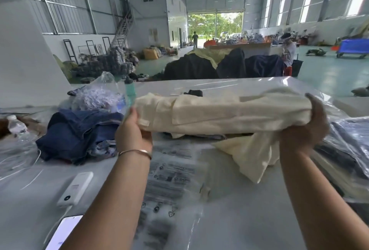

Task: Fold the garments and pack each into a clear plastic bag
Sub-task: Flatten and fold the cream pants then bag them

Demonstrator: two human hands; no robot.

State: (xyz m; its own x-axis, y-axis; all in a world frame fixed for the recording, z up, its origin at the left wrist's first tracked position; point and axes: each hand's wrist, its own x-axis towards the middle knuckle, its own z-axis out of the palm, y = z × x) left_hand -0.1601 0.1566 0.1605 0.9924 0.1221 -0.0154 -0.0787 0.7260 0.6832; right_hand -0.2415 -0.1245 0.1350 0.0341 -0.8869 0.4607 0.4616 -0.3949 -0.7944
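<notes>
Above table (pixel 229 219), hands (pixel 219 130) grip folded cream garment (pixel 229 110).

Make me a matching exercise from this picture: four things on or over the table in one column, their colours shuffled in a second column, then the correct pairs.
Things:
1. Folded garment held up between the left hand and right hand
2. Pile of clothes at the left of the table
3. Power bank near the table's front edge
4. Bottle standing behind the left hand

Colours:
A. Teal
B. White
C. Cream
D. Dark blue

Pairs: 1-C, 2-D, 3-B, 4-A
</notes>
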